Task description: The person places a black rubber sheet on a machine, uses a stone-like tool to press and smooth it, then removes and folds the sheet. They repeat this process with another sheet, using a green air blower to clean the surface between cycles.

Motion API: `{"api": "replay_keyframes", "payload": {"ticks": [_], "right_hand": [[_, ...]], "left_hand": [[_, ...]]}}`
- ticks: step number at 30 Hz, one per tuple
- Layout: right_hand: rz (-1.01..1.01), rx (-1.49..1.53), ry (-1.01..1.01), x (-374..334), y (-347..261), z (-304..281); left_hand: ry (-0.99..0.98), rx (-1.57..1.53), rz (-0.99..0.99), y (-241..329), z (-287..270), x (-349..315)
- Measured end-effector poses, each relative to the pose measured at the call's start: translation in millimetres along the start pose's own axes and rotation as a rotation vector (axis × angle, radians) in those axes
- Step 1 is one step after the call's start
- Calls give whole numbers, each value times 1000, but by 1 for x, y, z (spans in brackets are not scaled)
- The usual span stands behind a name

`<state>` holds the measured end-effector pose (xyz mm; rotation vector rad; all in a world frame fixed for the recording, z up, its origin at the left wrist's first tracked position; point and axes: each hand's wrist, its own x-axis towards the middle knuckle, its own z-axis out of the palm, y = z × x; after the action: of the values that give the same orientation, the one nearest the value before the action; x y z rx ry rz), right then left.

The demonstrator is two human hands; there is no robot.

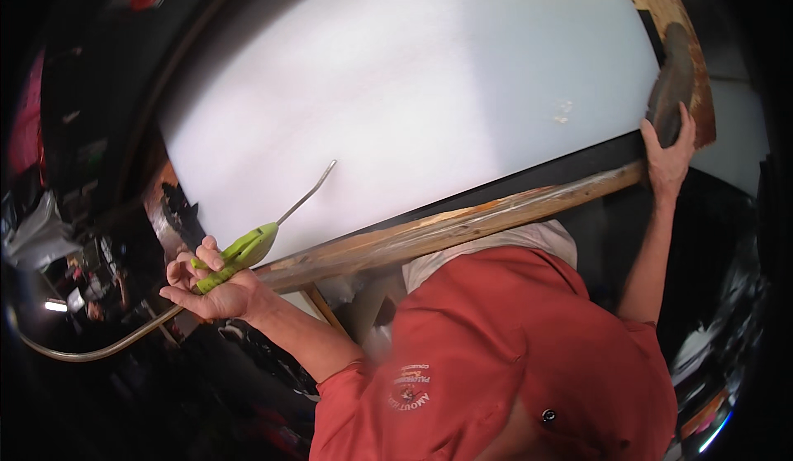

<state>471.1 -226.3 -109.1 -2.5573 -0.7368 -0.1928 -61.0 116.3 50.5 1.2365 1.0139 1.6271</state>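
My left hand [211,283], palm turned up, has its fingers curled round the green handle of an air blow gun [248,250]. The gun's thin bent metal nozzle points up and right over a large white panel [372,89]. A hose [116,347] trails off from the gun's grip toward the left. At the far right my right hand [667,151] grips the near end of a long, dark grey-brown object [673,81]. It is rounded and tapers at the far end; I cannot tell its kind. It lies over the corner of the table, at the panel's right edge.
A wooden rail [446,225] runs along the near side, with a black strip [562,163] between it and the panel. More wood [702,89] borders the right side. A small pale mark [562,111] shows on the panel. Dark clutter and a crumpled plastic bag [41,234] are at the left.
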Motion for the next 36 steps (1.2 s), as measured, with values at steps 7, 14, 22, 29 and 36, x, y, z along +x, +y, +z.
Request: {"api": "replay_keyframes", "payload": {"ticks": [7, 14, 22, 29, 36], "right_hand": [[-30, 7, -31, 43, 66, 21], [-28, -18, -29, 58, 85, 36], [-69, -67, -14, 56, 91, 39], [-92, -71, 24, 55, 90, 41], [-32, -60, 20, 51, 82, 40]], "left_hand": [[117, 406, 283, 6, -4, -24], [349, 570, 249, 17, -14, -39], [336, 510, 284, 13, -20, -45], [316, 359, 319, -8, -1, -32], [237, 115, 245, -38, 48, -19]]}}
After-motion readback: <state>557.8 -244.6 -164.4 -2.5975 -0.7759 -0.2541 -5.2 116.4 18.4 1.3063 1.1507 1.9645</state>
